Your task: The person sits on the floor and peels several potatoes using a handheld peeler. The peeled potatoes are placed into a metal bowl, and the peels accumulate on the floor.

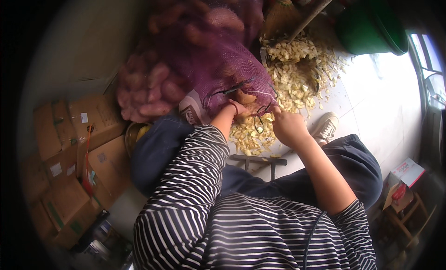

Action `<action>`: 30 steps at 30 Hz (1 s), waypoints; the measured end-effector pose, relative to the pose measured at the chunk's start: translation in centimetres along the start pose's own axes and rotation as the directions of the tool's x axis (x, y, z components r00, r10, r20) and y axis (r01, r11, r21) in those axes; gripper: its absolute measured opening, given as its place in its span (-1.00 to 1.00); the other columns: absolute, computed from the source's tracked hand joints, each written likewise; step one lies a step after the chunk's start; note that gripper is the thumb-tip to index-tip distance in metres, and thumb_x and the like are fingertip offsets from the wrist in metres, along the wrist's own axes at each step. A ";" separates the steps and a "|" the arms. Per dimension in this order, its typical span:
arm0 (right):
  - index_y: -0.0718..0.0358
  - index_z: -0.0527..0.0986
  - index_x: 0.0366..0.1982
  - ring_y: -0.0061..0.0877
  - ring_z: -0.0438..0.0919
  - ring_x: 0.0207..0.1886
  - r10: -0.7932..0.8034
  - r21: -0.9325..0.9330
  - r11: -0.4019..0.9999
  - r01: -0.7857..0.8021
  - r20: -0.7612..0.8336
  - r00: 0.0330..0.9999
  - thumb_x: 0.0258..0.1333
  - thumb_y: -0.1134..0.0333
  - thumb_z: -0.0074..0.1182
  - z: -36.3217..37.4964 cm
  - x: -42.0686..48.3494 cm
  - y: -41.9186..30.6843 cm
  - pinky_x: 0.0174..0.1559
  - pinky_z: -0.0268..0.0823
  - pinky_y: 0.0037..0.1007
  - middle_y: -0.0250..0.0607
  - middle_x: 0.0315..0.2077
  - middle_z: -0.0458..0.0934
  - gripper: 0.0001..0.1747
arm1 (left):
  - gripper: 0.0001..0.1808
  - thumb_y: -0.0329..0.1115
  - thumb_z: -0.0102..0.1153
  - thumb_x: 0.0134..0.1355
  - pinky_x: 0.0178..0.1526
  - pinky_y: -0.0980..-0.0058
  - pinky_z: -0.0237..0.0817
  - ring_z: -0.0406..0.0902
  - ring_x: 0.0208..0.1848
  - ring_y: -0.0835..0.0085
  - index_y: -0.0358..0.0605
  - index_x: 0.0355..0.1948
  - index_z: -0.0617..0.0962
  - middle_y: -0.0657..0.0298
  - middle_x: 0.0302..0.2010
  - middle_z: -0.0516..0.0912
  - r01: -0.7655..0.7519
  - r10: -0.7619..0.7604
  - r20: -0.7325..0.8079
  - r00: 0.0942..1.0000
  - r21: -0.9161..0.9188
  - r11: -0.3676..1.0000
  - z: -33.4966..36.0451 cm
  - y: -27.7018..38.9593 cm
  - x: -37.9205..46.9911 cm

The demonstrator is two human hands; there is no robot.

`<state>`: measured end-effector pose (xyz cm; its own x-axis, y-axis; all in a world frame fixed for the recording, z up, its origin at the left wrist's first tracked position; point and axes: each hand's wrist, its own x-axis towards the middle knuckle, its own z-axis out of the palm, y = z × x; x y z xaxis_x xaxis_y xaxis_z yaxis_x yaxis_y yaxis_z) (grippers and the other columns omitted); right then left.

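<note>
A purple mesh sack (223, 57) of potatoes lies before me, its mouth towards me with dark cord around the rim. My left hand (238, 109) is at the mouth, beside a brown potato (245, 96); another potato (243, 117) lies at its fingers, which are partly hidden, so I cannot tell if they grip it. My right hand (288, 125) holds the right edge of the sack's mouth, index finger stretched along the mesh. Yellowish peelings (252, 139) lie on the floor below and to the right of the sack.
Pink-looking potatoes in another sack (153, 89) lie at the left. A green bucket (369, 29), a broom (282, 15) and a heap of peelings (296, 71) are at the upper right. Cardboard boxes (104, 162) stack at the left. A dark metal stool bar (259, 160) shows between my legs.
</note>
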<state>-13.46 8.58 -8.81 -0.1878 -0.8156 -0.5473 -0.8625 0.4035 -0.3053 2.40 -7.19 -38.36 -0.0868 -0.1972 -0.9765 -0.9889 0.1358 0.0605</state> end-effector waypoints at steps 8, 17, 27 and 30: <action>0.33 0.38 -0.08 -0.19 0.66 -0.33 -0.023 0.052 0.998 0.020 0.062 0.998 0.25 0.37 -0.25 0.4 0.1 0.1 -0.31 0.45 -0.19 -0.05 -0.33 0.64 -0.71 | 0.28 0.09 0.53 -0.25 0.37 0.14 0.12 0.10 0.43 -0.03 -0.03 0.39 0.02 -0.12 0.41 0.08 0.067 -0.204 -0.331 0.921 -0.382 0.922 3.8 1.4 -2.4; 0.21 0.52 -0.06 -0.17 0.65 -0.25 -0.036 0.164 0.986 0.035 0.004 0.999 0.23 0.31 -0.14 -2.8 -0.3 2.2 -0.22 0.45 -0.18 -0.05 -0.36 0.66 -0.69 | 0.06 -0.09 0.53 -0.17 -0.06 0.22 0.53 0.54 0.04 0.18 -0.06 0.28 0.15 0.08 0.07 0.44 -0.103 0.146 0.094 0.985 -0.362 0.927 -3.4 3.3 -16.3; 0.20 0.49 0.04 -0.25 0.61 -0.21 -0.167 0.612 0.741 0.275 -0.229 0.959 0.04 -0.07 0.28 -10.7 -9.9 2.0 -0.16 0.43 -0.26 -0.06 -0.29 0.63 -0.36 | -0.36 -0.24 0.32 0.17 0.07 0.18 0.50 0.51 0.11 0.21 -0.08 0.15 0.23 0.06 0.09 0.43 -0.443 0.613 -0.163 0.773 -0.830 0.339 -4.2 5.4 -39.1; 0.17 0.39 0.17 -0.21 0.61 -0.20 -0.252 0.505 0.734 0.454 -0.419 0.872 -0.02 0.05 0.36 -11.7 -13.3 1.1 -0.13 0.43 -0.27 -0.03 -0.23 0.62 -0.26 | -0.59 -0.16 0.19 0.30 0.14 0.15 0.45 0.50 0.13 0.22 -0.09 0.04 0.37 0.08 0.07 0.48 -0.441 0.642 -0.255 0.723 -0.886 0.146 -2.9 4.4 -43.6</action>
<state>-17.46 15.00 7.25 -0.1436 -0.9868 -0.0743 -0.4809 0.1352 -0.8663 1.47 -0.84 5.09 -0.7281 -0.3030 -0.6148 -0.2125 -0.7530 0.6228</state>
